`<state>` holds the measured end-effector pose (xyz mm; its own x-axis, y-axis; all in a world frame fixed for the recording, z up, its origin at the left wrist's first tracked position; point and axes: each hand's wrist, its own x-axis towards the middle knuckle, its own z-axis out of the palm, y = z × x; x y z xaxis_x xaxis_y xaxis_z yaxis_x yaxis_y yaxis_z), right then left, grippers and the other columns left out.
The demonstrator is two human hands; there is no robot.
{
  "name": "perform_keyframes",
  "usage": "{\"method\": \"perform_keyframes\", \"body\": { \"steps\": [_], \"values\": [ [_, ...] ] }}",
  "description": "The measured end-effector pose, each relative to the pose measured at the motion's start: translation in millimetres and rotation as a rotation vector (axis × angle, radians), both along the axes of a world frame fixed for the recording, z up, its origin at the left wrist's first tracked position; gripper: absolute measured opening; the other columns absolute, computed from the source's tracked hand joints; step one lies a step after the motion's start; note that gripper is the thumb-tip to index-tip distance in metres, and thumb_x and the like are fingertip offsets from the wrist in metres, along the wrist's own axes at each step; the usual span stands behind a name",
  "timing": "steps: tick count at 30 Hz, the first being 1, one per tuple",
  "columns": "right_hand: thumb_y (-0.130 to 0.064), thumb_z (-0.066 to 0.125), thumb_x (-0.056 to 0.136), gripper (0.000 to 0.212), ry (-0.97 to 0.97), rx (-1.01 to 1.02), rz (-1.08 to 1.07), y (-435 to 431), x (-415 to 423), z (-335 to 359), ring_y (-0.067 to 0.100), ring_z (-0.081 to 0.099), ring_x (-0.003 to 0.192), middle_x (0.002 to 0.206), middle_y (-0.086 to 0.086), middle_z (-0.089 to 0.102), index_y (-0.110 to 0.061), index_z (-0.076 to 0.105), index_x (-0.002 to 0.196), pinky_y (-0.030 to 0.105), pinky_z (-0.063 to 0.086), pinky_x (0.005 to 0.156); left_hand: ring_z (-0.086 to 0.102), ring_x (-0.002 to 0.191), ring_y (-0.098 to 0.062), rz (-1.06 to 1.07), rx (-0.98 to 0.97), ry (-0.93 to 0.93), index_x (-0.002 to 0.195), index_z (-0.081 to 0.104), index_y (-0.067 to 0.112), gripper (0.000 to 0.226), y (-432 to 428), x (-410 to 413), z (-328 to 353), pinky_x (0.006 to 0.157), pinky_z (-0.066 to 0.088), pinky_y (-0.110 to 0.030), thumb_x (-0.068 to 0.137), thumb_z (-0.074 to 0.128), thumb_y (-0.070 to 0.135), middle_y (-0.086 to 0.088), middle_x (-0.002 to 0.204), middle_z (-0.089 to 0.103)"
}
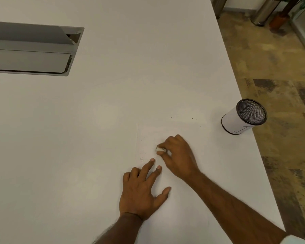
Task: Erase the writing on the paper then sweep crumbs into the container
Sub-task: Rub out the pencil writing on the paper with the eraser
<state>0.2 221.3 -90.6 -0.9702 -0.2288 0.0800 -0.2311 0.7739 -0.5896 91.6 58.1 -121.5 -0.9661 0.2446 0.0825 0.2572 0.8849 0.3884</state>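
Right hand (178, 155) has the little white eraser (160, 149) pinched tight, rubbing the paper (165, 131) near the table's right edge. Left hand (141, 192) is spread flat, pinning the sheet. Faint writing (142, 159) sits just left and nearer of the eraser, barely readable. Container (243, 117) is far right; 2 or 3 crumbs (171, 117) show.

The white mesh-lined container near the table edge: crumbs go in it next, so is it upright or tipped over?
Upright. The white cylindrical container stands on its dark base ring, its open dark-rimmed mouth facing up.
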Motion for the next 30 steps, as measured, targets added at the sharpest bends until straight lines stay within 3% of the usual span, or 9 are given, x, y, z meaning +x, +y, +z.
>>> {"method": "perform_keyframes", "body": {
  "steps": [7,10,13,17,20,23,26,30],
  "values": [
    [-0.022,0.073,0.082,0.013,0.047,0.024,-0.277,17,-35,3,0.019,0.053,0.085,0.084,0.000,0.069,-0.015,0.074,0.093,0.036,0.050,0.073,0.052,0.097,-0.016,0.015,-0.014,0.002,0.124,0.068,0.034,0.060,1,0,-1,0.086,0.044,-0.041,0.081,0.055,0.073,0.009,0.145,0.053],
    [-0.022,0.071,0.084,0.012,-0.007,-0.044,-0.163,7,-9,2,0.016,0.054,0.085,0.087,-0.002,0.069,-0.015,0.073,0.093,0.034,0.049,0.074,0.050,0.097,-0.016,0.012,-0.015,-0.003,0.124,0.068,0.034,0.060,1,1,-1,0.086,0.038,-0.039,0.081,0.054,0.073,0.009,0.145,0.053],
    [-0.023,0.072,0.083,0.012,0.012,0.014,-0.041,10,2,0,0.017,0.055,0.081,0.083,-0.002,0.068,-0.013,0.073,0.090,0.032,0.048,0.069,0.051,0.097,-0.016,0.006,-0.022,-0.006,0.125,0.067,0.034,0.060,1,1,-1,0.085,0.040,-0.039,0.082,0.052,0.074,0.009,0.145,0.053],
    [-0.023,0.073,0.081,0.014,0.099,0.088,-0.222,26,-37,-2,0.022,0.054,0.077,0.076,0.002,0.066,-0.011,0.073,0.088,0.036,0.048,0.069,0.050,0.097,-0.015,0.020,-0.018,0.000,0.125,0.068,0.034,0.060,0,2,-2,0.086,0.043,-0.041,0.083,0.053,0.073,0.010,0.146,0.052],
    [-0.023,0.074,0.081,0.015,0.064,0.028,-0.369,29,-50,-1,0.023,0.054,0.081,0.080,0.003,0.066,-0.011,0.073,0.090,0.041,0.050,0.075,0.050,0.096,-0.015,0.016,-0.008,0.003,0.125,0.068,0.033,0.060,0,2,-1,0.086,0.044,-0.041,0.083,0.053,0.073,0.010,0.145,0.052],
    [-0.021,0.073,0.082,0.014,-0.018,-0.028,-0.211,15,-24,1,0.021,0.055,0.083,0.084,0.004,0.067,-0.010,0.073,0.091,0.038,0.049,0.075,0.050,0.095,-0.016,0.008,-0.002,-0.004,0.125,0.068,0.033,0.060,1,1,-1,0.087,0.036,-0.038,0.082,0.054,0.073,0.010,0.145,0.052],
    [-0.020,0.073,0.082,0.012,0.005,0.060,0.004,16,4,4,0.019,0.054,0.077,0.080,0.000,0.066,-0.012,0.073,0.091,0.033,0.047,0.068,0.050,0.094,-0.017,-0.002,0.004,0.003,0.124,0.068,0.032,0.060,0,1,0,0.084,0.032,-0.037,0.082,0.054,0.072,0.009,0.146,0.052],
    [-0.020,0.074,0.081,0.013,0.132,0.102,-0.211,49,-33,1,0.024,0.052,0.074,0.075,0.003,0.063,-0.012,0.074,0.091,0.034,0.044,0.066,0.049,0.094,-0.017,-0.002,0.006,0.006,0.125,0.068,0.032,0.059,0,1,-1,0.085,0.032,-0.037,0.082,0.055,0.071,0.009,0.146,0.052]
  ]
}}
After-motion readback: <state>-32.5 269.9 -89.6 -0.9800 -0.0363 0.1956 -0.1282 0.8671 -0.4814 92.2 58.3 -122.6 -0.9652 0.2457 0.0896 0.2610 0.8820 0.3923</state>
